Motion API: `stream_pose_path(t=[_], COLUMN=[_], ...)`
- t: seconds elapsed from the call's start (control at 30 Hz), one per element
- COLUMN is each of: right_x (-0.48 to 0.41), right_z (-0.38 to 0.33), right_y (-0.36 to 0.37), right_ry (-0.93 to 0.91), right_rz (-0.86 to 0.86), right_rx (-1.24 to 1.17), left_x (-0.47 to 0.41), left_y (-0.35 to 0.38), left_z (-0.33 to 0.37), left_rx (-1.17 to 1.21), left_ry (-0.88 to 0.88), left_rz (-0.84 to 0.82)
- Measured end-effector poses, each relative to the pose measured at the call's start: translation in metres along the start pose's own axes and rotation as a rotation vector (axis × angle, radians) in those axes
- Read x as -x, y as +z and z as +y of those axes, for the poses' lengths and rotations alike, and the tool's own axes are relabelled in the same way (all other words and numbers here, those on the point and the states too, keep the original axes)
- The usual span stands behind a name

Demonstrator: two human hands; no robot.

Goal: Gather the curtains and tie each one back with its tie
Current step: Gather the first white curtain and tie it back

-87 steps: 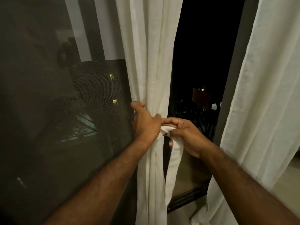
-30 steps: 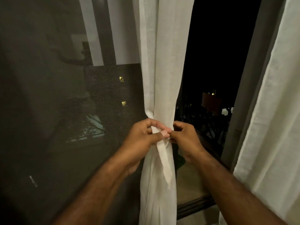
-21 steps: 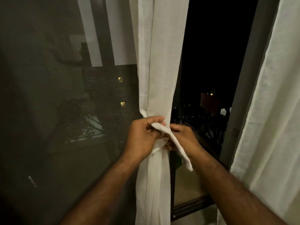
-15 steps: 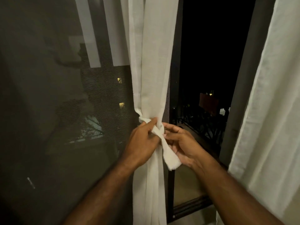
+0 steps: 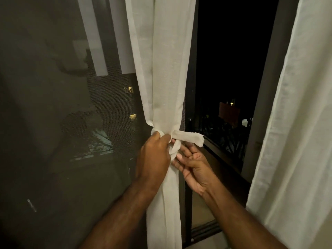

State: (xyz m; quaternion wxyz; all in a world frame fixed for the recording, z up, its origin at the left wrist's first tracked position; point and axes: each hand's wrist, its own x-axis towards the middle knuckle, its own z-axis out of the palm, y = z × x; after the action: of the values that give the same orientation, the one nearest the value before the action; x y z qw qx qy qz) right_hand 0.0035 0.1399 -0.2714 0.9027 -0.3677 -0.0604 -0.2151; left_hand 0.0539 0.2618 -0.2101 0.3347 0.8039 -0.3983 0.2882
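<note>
Gathered curtain (image 5: 167, 78) is hanging bunched at the window, with the tie (image 5: 186, 136) wrapping it and the knot looking half-made. Left hand (image 5: 154, 155) is gripping the knot with curled fingers. Right hand (image 5: 192, 164) is lying open beside it, holding nothing. Other curtain (image 5: 296, 123) is hanging loose, seemingly untied.

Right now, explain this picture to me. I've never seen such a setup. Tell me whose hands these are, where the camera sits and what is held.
There is no machine: a person wears one camera on the head, looking forward and down at their own hands. The left hand grips the tie wrapped round the gathered curtain at a window. The right hand is open beside the knot, holding nothing. The tie's end sticks out rightward. A second curtain hangs loose at the right.
</note>
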Motion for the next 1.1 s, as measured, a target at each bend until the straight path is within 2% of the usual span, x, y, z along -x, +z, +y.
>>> stream_pose_path(t=[0.2, 0.37, 0.5, 0.73, 0.87, 1.03, 1.1], right_x=[-0.004, -0.007, -0.010, -0.009, -0.007, 0.000, 0.001], right_z=[0.015, 0.012, 0.008, 0.004, 0.005, 0.005, 0.002], right_y=[0.007, 0.011, 0.017, 0.011, 0.004, 0.006, 0.006], right_ry=[-0.056, -0.092, -0.159, -0.134, -0.089, 0.053, 0.085], right_rz=[0.079, 0.102, 0.242, 0.424, 0.531, 0.611, 0.697], right_rx=[-0.113, 0.017, 0.105, 0.182, 0.002, -0.233, -0.240], left_x=[0.006, 0.005, 0.007, 0.006, 0.007, 0.007, 0.006], left_y=[0.004, -0.002, 0.002, 0.002, 0.005, 0.008, 0.008], left_z=[0.001, -0.006, -0.008, -0.010, -0.007, -0.008, -0.009], left_rx=[-0.097, -0.298, -0.336, -0.015, 0.082, 0.010, -0.036], left_ry=[0.011, 0.058, 0.096, 0.044, 0.008, 0.057, 0.078], left_rz=[-0.055, -0.100, -0.162, -0.091, -0.050, -0.059, -0.069])
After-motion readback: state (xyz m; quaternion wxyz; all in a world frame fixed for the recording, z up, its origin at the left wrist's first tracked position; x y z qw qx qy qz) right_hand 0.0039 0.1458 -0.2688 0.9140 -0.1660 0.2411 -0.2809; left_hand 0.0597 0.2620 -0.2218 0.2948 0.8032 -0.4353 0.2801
